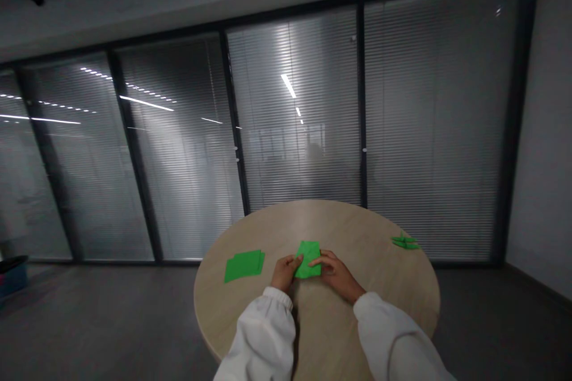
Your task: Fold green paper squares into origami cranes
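Observation:
Between my hands, above the near middle of the round table, is a green sheet of paper with crease lines across it. My left hand grips its lower left edge, thumb on top and fingers curled beneath. On the other side my right hand has its fingers bent around the right edge, one fingertip lying on the paper's face. Left of my hands lie flat green sheets of paper, overlapping in a small stack. At the table's right side rest folded green paper pieces with pointed ends.
Behind the table runs a glass partition with blinds and dark frames. A white wall stands to the right. At the far left a blue bin sits on the grey floor.

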A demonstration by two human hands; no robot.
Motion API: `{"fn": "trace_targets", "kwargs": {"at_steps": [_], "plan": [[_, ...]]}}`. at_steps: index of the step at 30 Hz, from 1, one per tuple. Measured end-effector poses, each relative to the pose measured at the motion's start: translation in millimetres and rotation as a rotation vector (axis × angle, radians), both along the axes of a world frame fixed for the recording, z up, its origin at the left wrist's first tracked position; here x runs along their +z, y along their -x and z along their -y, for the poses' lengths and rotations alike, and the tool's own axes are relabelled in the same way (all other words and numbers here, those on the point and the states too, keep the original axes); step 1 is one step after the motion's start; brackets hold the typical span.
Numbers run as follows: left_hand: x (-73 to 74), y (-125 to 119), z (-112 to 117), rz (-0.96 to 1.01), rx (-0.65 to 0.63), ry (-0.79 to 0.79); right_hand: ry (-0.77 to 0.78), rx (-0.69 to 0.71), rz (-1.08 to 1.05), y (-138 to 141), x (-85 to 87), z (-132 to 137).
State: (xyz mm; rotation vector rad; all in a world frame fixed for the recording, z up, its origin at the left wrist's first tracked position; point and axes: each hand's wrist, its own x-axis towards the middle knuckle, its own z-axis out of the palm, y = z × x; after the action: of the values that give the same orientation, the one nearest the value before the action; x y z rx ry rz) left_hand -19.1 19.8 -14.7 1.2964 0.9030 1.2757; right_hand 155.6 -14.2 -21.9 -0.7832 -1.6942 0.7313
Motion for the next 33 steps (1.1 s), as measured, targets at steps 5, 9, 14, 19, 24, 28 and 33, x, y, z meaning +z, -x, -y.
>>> {"fn": "trace_targets", "kwargs": {"at_steps": [5, 9, 14, 19, 24, 28, 33], "plan": [[2.1, -2, 4, 0.027, -0.060, 0.073, 0.042, 0.001, -0.011, 1, -1.9, -5], [8.1, -5, 12, 0.052, -0.104, 0.111, 0.106, -0.067, -0.106, 1, -0.4, -5], [11.1, -8, 17, 0.000, -0.167, 0.128, 0.237, -0.062, -0.214, 0, 1.8, -3], [7.7, -8, 15, 0.003, -0.191, 0.117, 0.225, -0.152, -0.257, 0, -3.0, -8], [7.1, -9, 15, -0.006, -0.202, 0.133, 0.217, -0.166, -0.282, -3, -9.8, -14], [8.1, -11, 16, -0.035, -0.235, 0.173, 0.204, -0.163, -0.275, -4, -13.4, -15], [4.4, -13, 16, -0.075, -0.271, 0.200, 0.212, -0.161, -0.255, -4, -17.5, -17]]}}
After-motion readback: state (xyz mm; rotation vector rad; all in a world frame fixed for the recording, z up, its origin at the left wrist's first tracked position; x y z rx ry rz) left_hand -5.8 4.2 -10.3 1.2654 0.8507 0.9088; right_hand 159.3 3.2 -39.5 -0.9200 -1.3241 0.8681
